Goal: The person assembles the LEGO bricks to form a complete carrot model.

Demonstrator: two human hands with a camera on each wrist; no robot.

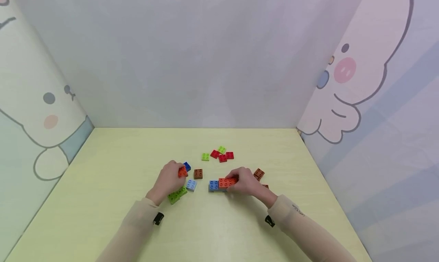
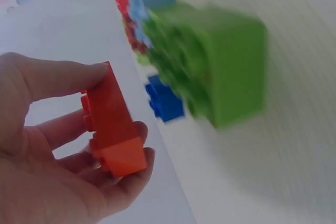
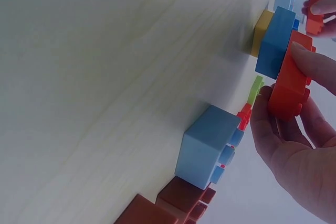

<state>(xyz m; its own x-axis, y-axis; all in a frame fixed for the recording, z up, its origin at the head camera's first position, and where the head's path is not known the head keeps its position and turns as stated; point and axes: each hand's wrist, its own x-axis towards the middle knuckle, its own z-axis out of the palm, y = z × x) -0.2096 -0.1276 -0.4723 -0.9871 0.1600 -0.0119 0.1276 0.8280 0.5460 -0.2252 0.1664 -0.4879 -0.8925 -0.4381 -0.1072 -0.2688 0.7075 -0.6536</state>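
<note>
My left hand (image 1: 169, 180) pinches an orange-red toy building brick (image 2: 113, 119) between thumb and fingers, held up off the table in the left wrist view. Below that hand lie green bricks (image 1: 177, 195), with a dark blue brick (image 1: 186, 166) just beyond. My right hand (image 1: 244, 181) grips a long red brick (image 3: 291, 80) by its sides. The red brick sits over a blue brick (image 3: 275, 43), which rests on a yellow brick (image 3: 261, 32), and it juts past them toward the right hand. Part of this stack is hidden by my fingers in the head view.
Between the hands are a brown brick (image 1: 198, 173) and a light blue brick (image 1: 191, 185). Several red and lime bricks (image 1: 222, 158) lie farther back. Brown bricks (image 1: 259, 173) are right of my right hand, near another blue brick (image 3: 207, 148). A grey wall (image 1: 195, 64) borders the table (image 1: 137, 147).
</note>
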